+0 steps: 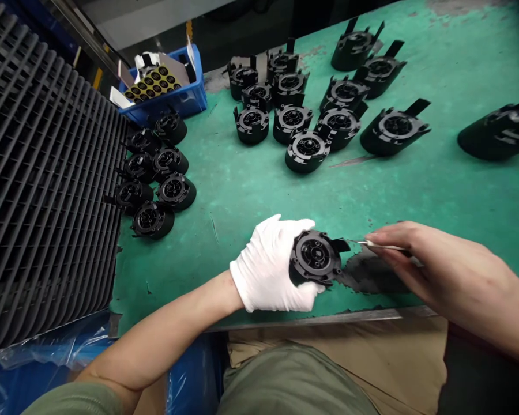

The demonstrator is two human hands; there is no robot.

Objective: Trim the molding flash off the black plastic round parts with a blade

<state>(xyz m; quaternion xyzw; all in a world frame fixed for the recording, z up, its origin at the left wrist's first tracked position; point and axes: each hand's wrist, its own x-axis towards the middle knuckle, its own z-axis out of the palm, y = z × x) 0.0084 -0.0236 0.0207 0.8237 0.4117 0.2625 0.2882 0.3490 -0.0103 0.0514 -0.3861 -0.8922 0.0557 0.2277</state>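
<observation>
My left hand [274, 268], in a white glove, is wrapped round a round black plastic housing [316, 256]. The housing's ringed, open-looking face is turned up towards me, and a flat black tab stands out on its right. In my bare right hand [450, 271] a slim, light-coloured tool with a fine metal tip [369, 244] is pinched between thumb and forefinger. Its tip points left, close to the tab; whether they touch I cannot tell. The rest of the tool is hidden by my fingers.
More black housings [307, 151] stand in a group at the back of the green table [225, 190], and others [153, 219] at the left. A blue bin [194, 95] holds a sheet of round stickers [153, 83]. Stacked grey grids [38, 173] rise along the left edge.
</observation>
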